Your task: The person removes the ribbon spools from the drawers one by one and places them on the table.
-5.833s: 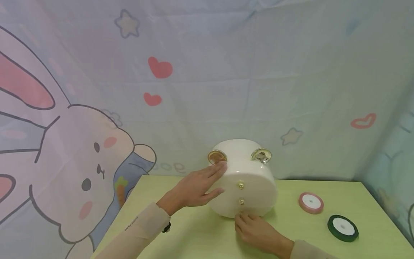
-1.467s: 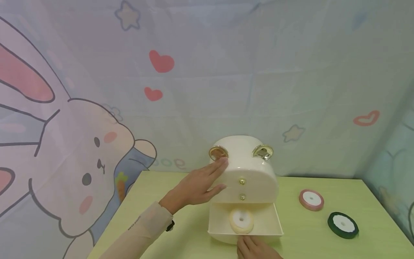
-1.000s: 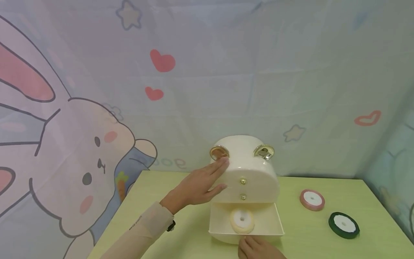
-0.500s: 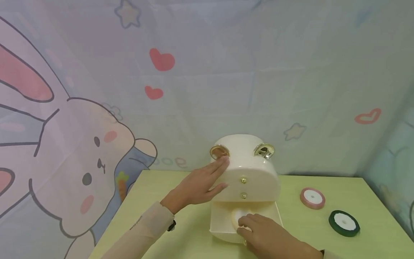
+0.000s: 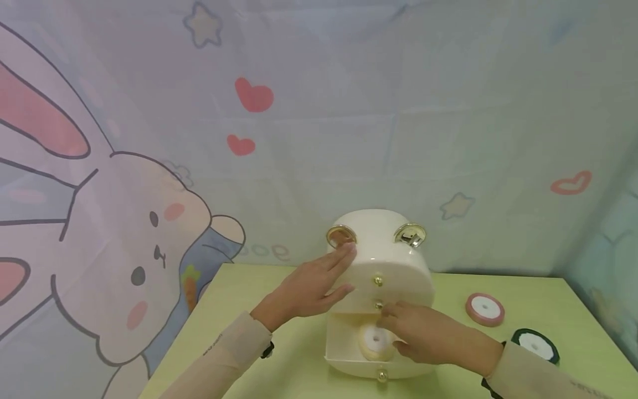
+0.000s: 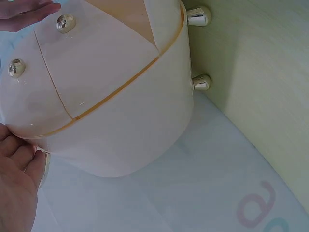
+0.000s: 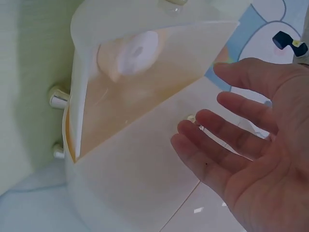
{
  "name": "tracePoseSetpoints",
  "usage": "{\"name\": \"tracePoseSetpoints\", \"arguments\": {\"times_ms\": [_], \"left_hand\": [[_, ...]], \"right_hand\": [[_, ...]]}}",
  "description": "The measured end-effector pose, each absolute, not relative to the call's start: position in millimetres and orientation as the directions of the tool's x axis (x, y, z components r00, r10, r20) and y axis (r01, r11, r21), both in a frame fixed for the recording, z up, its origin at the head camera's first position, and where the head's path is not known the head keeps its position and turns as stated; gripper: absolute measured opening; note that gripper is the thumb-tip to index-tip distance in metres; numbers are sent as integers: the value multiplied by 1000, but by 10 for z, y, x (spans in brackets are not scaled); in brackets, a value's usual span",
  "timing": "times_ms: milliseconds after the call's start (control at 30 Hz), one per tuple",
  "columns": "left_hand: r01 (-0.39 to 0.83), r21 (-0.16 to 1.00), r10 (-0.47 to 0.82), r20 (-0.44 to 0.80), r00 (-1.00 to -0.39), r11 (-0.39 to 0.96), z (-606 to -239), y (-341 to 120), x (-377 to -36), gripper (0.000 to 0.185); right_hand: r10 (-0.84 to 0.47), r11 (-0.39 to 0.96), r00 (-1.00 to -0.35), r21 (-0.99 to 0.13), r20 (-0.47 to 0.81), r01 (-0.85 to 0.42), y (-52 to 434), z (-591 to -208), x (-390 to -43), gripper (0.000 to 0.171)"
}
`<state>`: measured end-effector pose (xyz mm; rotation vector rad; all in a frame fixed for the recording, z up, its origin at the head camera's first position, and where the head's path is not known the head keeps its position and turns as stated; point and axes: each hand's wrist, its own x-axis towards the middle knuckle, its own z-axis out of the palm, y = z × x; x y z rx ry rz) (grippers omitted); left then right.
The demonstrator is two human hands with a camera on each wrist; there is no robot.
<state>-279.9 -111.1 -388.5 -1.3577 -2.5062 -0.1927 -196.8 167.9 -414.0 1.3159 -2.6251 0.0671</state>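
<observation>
A glossy white rounded drawer box (image 5: 377,238) with gold ears (image 5: 410,235) and gold knobs stands on the table. Its bottom drawer (image 5: 341,339) is pulled out, with a cream ribbon spool (image 5: 375,339) lying flat inside. My left hand (image 5: 310,285) rests on the box's upper left by the ear, fingers extended and thumb apart. Over the right side of the open drawer is my right hand (image 5: 423,331), fingertips close to the middle drawer's knob (image 5: 379,305). In the right wrist view that hand (image 7: 260,145) is spread loosely and holds nothing.
To the right of the box lie a pink ribbon spool (image 5: 485,309) and a dark green ribbon spool (image 5: 537,344), the green one partly behind the right sleeve. The pale green table (image 5: 279,360) meets a printed cloth backdrop (image 5: 319,138) behind.
The right hand first pulled the bottom drawer out, revealing the cream spool. It then left the drawer's front and moved up over the drawer toward the middle knob. The left hand stayed.
</observation>
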Motion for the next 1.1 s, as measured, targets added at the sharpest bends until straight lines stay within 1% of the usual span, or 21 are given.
{"name": "tracePoseSetpoints", "arguments": {"times_ms": [133, 267, 400, 533, 633, 733, 933, 1100], "left_hand": [[833, -7, 797, 298, -526, 553, -3853, -1107, -2777, 72], [829, -3, 794, 289, -535, 560, -3837, -1110, -2768, 73], [828, -19, 794, 296, -531, 560, -3855, -1103, -2776, 72], [830, -24, 796, 300, -526, 558, -3868, -1099, -2777, 72], [828, -15, 794, 291, -533, 561, -3871, -1100, -2777, 72], [822, -9, 791, 280, -544, 569, -3874, -1096, -2778, 72], [825, -9, 791, 288, -539, 565, -3868, -1101, -2775, 72], [834, -26, 799, 304, -519, 552, -3877, -1110, -2780, 72]], "right_hand": [[-805, 584, -573, 38, 152, -811, 1632, -4136, -2015, 40], [-824, 561, -555, 26, 114, -827, 1549, -4141, -2059, 49], [-843, 536, -531, 65, 80, -842, 1495, -4165, -2120, 53], [-846, 533, -533, 80, 23, -843, 1475, -4227, -2184, 56], [-842, 534, -538, 77, -44, -842, 1461, -4275, -2204, 59], [-843, 524, -532, 98, -83, -846, 1455, -4316, -2210, 62], [-858, 494, -508, 149, -76, -856, 1435, -4389, -2270, 69], [-853, 491, -513, 180, -101, -852, 1409, -4411, -2303, 70]]}}
